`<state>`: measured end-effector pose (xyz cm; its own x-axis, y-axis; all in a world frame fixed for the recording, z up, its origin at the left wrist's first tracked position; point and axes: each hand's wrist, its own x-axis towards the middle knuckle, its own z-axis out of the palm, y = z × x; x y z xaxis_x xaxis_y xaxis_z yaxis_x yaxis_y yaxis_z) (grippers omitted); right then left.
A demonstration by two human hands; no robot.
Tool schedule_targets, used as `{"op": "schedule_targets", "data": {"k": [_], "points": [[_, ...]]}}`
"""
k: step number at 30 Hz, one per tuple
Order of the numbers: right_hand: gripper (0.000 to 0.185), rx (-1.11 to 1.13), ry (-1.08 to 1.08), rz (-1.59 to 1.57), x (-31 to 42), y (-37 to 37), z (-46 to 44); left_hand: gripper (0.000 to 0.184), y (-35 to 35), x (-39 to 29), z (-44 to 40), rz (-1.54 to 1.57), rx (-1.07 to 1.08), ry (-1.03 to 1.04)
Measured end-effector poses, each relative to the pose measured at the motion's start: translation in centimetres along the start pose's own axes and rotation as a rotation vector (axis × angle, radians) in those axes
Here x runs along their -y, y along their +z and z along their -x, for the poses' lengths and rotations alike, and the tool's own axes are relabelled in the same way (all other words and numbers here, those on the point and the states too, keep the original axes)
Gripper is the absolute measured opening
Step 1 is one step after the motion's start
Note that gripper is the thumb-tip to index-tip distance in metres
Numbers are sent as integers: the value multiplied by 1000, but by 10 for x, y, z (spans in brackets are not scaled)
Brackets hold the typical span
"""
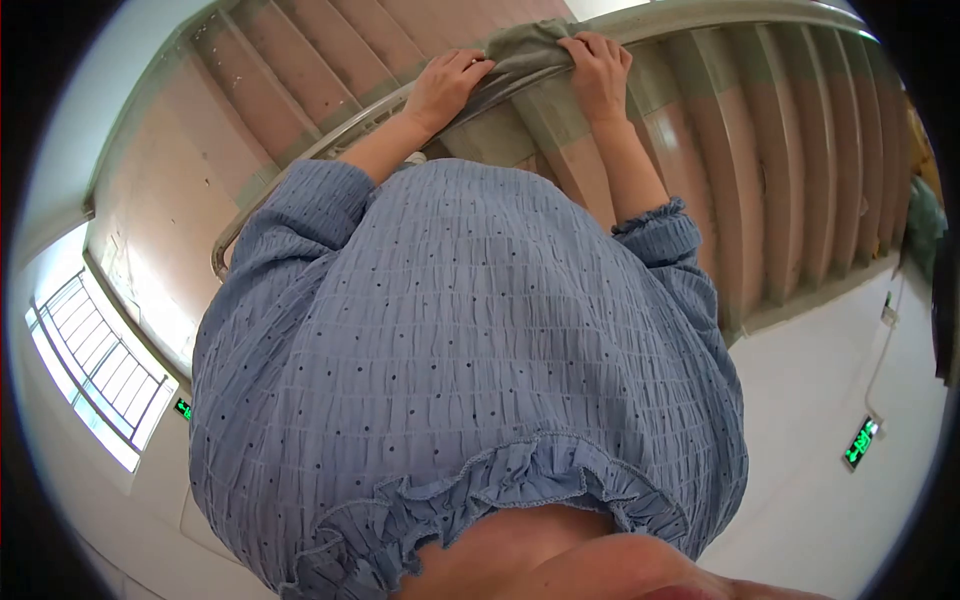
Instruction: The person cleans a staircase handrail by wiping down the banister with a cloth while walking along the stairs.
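A grey-green cloth (528, 50) is draped over the stair handrail (690, 22) near the top of the view. My left hand (447, 88) grips the cloth's left end, fingers bent over it. At the other end, my right hand (600, 75) pinches the cloth between thumb and fingers. Both forearms reach forward from blue dotted sleeves, and the cloth lies along the rail between the hands. The underside of the cloth is hidden.
Stairs (730, 150) descend on the right, and another flight (290, 70) runs on the upper left beyond the handrail. A barred window (100, 345) is at the left. A green exit sign (859, 443) hangs on the white wall (800, 400) at the right.
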<state>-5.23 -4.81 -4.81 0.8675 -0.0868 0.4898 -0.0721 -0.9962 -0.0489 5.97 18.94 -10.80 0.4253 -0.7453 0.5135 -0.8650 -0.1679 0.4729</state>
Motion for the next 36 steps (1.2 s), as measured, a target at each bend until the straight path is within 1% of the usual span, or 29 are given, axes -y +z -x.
{"op": "schedule_targets", "data": {"k": [2,3,4,5,6,7,8,10,11,12,14,15,17,18,20,21,23,26,27,28,29,30,31,32,33,34,36], "points": [[22,18,-16,-16,16,9,7,22,-3,3,17,-35,62,-36],[18,79,-49,-34,32,16,14,22,-8,5,30,-35,64,-33],[15,141,-81,-51,47,21,20,23,-15,5,50,-35,135,-68],[15,139,-78,-51,64,26,28,23,-21,7,68,-35,205,-103],[13,195,-167,-123,81,29,35,23,-26,10,85,-35,207,-100],[12,250,-256,-195,88,32,40,24,-32,12,100,-23,262,-98],[12,248,-254,-195,87,32,42,24,-32,14,109,-10,317,-97],[12,218,-274,-187,74,30,46,25,-24,10,96,-13,289,-57],[12,220,-220,-160,60,27,46,26,-18,6,86,-14,260,-19],[12,218,-217,-160,45,19,41,26,-8,1,70,-14,262,-17],[13,74,-63,-67,20,3,30,29,11,-10,35,-5,144,22],[13,73,-58,-67,13,3,31,29,16,-13,27,-4,148,25],[14,33,56,12,2,6,31,34,20,-17,16,-19,149,9],[14,33,61,12,5,11,38,34,18,-16,21,-19,153,12],[13,123,-1,-176,21,26,58,33,6,-10,45,-84,244,25],[13,122,4,-176,31,29,67,33,-1,-9,60,-84,248,28],[12,249,-138,-327,48,28,80,33,-11,-9,83,-117,359,40],[13,223,-85,-300,17,27,80,34,2,-16,69,-73,343,66],[15,158,-80,-270,4,17,68,34,7,-19,55,-75,347,74],[15,151,-74,-269,-10,12,56,35,15,-25,33,-82,271,90],[14,68,-33,-207,-26,10,45,36,21,-30,13,-88,194,107],[14,-14,7,-145,-35,6,35,36,28,-33,-4,-90,198,114],[14,-20,14,-143,-38,-3,26,36,34,-35,-18,-105,161,110],[19,-13,61,-114,-40,-12,18,36,35,-37,-27,-119,124,105],[24,-7,107,-85,-42,-18,15,36,34,-38,-29,-121,128,113],[24,-12,114,-84,-40,-18,19,35,32,-40,-28,-129,157,100],[12,12,169,-217,-28,-6,40,34,24,-46,-18,-139,190,95]]}}
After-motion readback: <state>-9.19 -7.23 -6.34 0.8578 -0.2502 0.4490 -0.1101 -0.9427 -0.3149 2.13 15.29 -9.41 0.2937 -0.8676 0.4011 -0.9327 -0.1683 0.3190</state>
